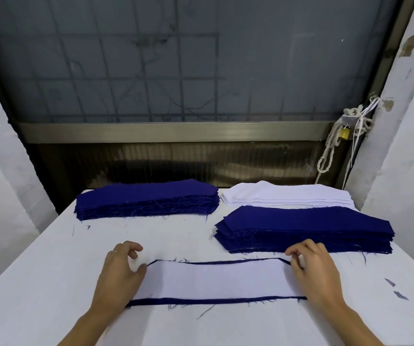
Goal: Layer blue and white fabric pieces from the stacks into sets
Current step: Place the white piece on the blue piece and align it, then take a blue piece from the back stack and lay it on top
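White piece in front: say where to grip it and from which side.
Pinch the white piece at its two short ends, coming in from left and right, where the left hand and right hand sit. Long, thin and flat on the blue piece, it would probably sag otherwise.

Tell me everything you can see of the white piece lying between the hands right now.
The white piece is a long flat strip of thin cloth with slanted far corners, lying smooth on a blue piece whose frayed edge peeks out along the near and far sides. It sits on the table nearest the person. The left hand is at its left end, the right hand at its right end; whether they pinch it is unclear.
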Tool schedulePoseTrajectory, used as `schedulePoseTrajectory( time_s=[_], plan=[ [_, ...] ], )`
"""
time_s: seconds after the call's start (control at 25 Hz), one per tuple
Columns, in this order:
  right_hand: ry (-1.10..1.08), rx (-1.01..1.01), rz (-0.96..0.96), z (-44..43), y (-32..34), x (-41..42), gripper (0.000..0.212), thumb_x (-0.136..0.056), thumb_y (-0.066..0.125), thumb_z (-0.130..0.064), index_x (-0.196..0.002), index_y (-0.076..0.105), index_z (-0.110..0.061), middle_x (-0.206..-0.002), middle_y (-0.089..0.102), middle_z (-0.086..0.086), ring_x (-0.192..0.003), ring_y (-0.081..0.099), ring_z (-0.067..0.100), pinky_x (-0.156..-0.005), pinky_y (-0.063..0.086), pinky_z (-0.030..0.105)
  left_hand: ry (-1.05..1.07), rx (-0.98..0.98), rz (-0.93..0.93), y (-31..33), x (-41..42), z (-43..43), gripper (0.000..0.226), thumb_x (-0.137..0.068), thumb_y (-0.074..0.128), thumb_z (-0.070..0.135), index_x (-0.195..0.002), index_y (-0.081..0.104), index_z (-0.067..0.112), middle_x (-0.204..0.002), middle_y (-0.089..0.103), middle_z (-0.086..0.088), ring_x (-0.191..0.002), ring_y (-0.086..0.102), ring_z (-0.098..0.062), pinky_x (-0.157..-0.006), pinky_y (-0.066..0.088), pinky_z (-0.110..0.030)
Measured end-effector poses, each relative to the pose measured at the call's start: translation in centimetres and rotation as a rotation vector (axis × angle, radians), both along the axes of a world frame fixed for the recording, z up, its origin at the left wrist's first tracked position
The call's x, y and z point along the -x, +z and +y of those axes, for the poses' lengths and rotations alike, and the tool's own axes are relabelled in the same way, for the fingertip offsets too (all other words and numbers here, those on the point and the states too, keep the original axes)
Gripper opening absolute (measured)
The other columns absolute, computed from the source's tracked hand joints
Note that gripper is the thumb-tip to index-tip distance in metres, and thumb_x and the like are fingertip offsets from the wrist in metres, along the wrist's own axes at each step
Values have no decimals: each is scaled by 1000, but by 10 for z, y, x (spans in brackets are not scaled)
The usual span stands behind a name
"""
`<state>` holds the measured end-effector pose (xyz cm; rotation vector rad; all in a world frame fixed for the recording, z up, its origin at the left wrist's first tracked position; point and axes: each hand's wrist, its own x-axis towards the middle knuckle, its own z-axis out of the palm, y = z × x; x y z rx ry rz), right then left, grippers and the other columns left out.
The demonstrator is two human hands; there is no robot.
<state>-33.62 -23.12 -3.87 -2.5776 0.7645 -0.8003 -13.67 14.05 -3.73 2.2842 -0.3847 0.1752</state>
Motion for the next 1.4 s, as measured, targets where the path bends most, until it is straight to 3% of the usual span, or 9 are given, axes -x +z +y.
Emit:
schedulePoseTrajectory(
  time_s=[0.16,0.28,0.6,0.76,0.84,0.96,1.08,1.24,1.4],
  plan=[
    [113,-14,-41,4,34,-53,20,-91,70,-9,-95,71,-29,-92,60,-19,-89,51,6,-73,49,27,-37,34,-84,43,-49,-16,17,-94,71,22,-107,61,27,-99,60,13,-94,54,-8,-76,44,-27],
    [177,-43,-52,12,60,-109,19,-95,64,-17,-94,68,-35,-93,61,-21,-91,52,4,-73,48,21,-72,38,-112,75,-94,-32,5,-99,64,23,-104,65,23,-100,63,9,-95,59,-10,-83,51,-31],
    [321,-119,47,27,77,-249,16,-98,60,-25,-92,66,-38,-85,62,-21,-91,53,5,-67,45,19,-83,-206,30,92,-197,-52,18,-104,57,28,-119,64,23,-116,66,1,-104,62,-14,-94,56,-36],
    [353,-122,128,31,72,-299,8,-99,61,-28,-97,67,-34,-93,66,-15,-94,59,9,-80,57,29,-91,-425,67,84,-232,-52,34,-101,60,35,-131,60,19,-130,58,-1,-113,60,-18,-99,54,-35],
    [362,-89,144,35,68,-318,8,-99,62,-31,-103,68,-31,-98,65,-13,-97,59,10,-86,56,32,-72,-438,75,76,-245,-55,30,-98,65,34,-123,63,17,-126,58,-2,-111,60,-18,-101,52,-35],
    [376,-12,141,44,63,-340,11,-100,61,-35,-107,68,-31,-105,62,-12,-105,55,12,-92,51,32,-62,-294,166,69,-254,-61,11,-96,68,26,-98,67,15,-104,67,-4,-97,64,-18,-97,55,-40],
    [396,67,167,55,58,-351,16,-100,60,-37,-113,66,-31,-117,59,-9,-111,51,12,-97,47,30,-101,-383,147,69,-251,-63,17,-101,61,27,-108,65,11,-109,67,-8,-100,64,-21,-96,55,-39],
    [455,120,179,72,57,-365,35,-100,58,-41,-134,55,-31,-136,52,-10,-129,44,13,-109,38,32,-192,-687,-215,57,-247,-57,28,-108,43,33,-131,50,18,-140,44,-4,-122,45,-21,-105,43,-36],
    [575,116,205,87,60,-376,49,-100,58,-40,-146,45,-35,-143,51,-13,-141,32,12,-119,22,37,-416,-611,-236,46,-252,-44,24,-109,37,31,-131,46,32,-154,34,9,-144,24,-16,-122,19,-40]
  ],
)
